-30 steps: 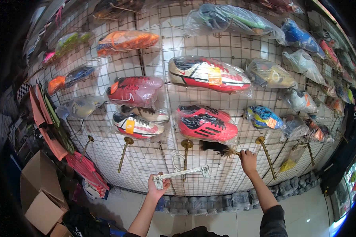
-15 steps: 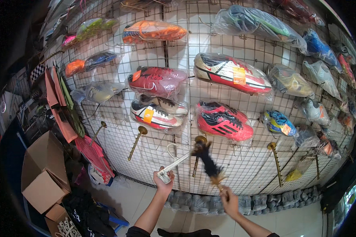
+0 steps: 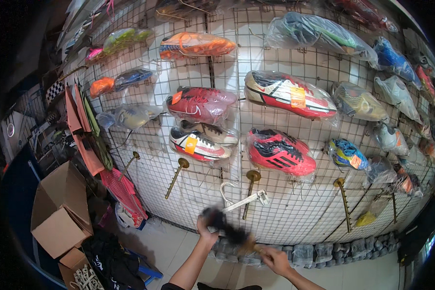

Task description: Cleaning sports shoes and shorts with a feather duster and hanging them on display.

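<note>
My left hand [image 3: 206, 231] is closed on one end of a white plastic clip hanger [image 3: 244, 201], which slants up to the right with its hook pointing up. In my right hand [image 3: 277, 261] is the thin handle of a black feather duster [image 3: 234, 235], my fingers wrapped round it. The dark head of the duster is smeared by motion. It lies across the left hand's fingers and the hanger's lower end, hiding both in part.
A wire grid wall ahead carries shoes in clear plastic, among them a red pair [image 3: 282, 153]. Brass-coloured display arms [image 3: 251, 191] stick out below them. Wrapped dark bundles [image 3: 299, 254] line the wall's foot. At left stand a cardboard box [image 3: 60, 208] and a box of white hangers [image 3: 87, 279].
The duster's head has swung down and left, from beside the hanger's far end onto the end at my left hand. The hanger has turned slightly. The view has shifted a little.
</note>
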### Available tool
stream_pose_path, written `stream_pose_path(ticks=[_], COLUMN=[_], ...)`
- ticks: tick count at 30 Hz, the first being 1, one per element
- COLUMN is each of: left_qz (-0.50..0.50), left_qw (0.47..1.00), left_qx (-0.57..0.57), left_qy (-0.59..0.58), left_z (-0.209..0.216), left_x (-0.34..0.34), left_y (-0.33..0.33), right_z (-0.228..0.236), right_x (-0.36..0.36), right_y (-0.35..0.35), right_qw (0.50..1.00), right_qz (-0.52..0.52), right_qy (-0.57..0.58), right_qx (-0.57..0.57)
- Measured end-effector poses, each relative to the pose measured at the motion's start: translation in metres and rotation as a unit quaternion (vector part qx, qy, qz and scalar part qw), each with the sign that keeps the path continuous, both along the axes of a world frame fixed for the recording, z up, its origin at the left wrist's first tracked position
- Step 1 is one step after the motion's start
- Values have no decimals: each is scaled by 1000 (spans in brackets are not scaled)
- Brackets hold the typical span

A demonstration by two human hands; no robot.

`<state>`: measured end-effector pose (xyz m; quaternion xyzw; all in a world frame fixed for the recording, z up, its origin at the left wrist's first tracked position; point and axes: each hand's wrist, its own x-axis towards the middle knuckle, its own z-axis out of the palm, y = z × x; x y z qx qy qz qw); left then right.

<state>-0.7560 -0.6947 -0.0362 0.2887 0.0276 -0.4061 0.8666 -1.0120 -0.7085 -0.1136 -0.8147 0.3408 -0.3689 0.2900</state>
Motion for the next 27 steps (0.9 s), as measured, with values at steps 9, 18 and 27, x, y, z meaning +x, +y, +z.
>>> stream_pose_path(ticks=[9, 18, 27], left_qz=[-176, -263, -266], left_qw=[980, 951, 927], left_qx=[-68, -121, -6], left_qy=[-67, -109, -265], left_z=[-28, -33, -47], left_x=[7, 2, -6], left_y=[-20, -37, -64], right_z=[-22, -35, -9], right_x=[-1, -27, -29], right_y=[23, 30, 37], right_qw=[978, 937, 971], right_qz=[-42, 15, 8], right_qy=[-138, -202, -114], right_qx=[154, 284, 212])
